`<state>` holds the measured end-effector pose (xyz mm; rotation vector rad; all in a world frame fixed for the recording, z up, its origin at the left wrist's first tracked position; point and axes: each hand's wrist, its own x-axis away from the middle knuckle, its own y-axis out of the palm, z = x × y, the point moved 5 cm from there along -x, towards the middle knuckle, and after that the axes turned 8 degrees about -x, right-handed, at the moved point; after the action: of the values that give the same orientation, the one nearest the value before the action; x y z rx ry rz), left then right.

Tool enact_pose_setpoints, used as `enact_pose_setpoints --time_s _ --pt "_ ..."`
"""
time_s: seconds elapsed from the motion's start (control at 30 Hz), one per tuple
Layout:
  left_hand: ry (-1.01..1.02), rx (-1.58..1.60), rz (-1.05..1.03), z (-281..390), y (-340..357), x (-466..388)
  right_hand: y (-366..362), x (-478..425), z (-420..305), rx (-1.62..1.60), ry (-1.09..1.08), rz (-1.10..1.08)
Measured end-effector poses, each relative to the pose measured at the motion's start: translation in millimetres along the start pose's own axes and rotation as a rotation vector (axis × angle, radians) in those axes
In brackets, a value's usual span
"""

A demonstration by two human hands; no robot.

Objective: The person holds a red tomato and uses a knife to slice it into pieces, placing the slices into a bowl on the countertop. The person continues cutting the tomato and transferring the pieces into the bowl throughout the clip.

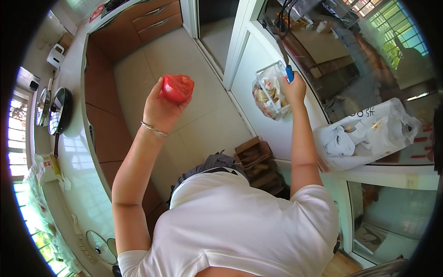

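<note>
My left hand holds up a red tomato whose top shows a rough, cut or peeled surface. A metal bangle circles that wrist. Well apart from it, my right hand grips the blue handle of a knife, its blade pointing away from me. Beside the right hand, a bag-lined waste holder with scraps in it hangs on the white panel.
A white counter with a frying pan curves along the left. Stacked cardboard boxes stand on the floor near my body. A printed white plastic bag lies at the right, by the glass.
</note>
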<state>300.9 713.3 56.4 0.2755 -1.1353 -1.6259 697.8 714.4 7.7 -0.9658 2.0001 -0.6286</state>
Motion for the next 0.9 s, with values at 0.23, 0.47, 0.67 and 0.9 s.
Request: enact_pose_setpoints --time_s 0.23,0.47,0.67,0.9 --pt "0.116 0.101 0.004 23 -38 15 19 -2 -142 -0.466 -0.15 -0.209" --pt "0.459 0.204 0.079 79 -123 129 93 100 -352 -0.785 -0.525 -0.778" --pt "0.823 0.075 0.416 107 -218 332 110 257 -514 -0.983 -0.792 -1.381" --pt "1.1 0.275 0.652 52 -327 520 78 461 -624 -0.903 -1.014 -1.86"
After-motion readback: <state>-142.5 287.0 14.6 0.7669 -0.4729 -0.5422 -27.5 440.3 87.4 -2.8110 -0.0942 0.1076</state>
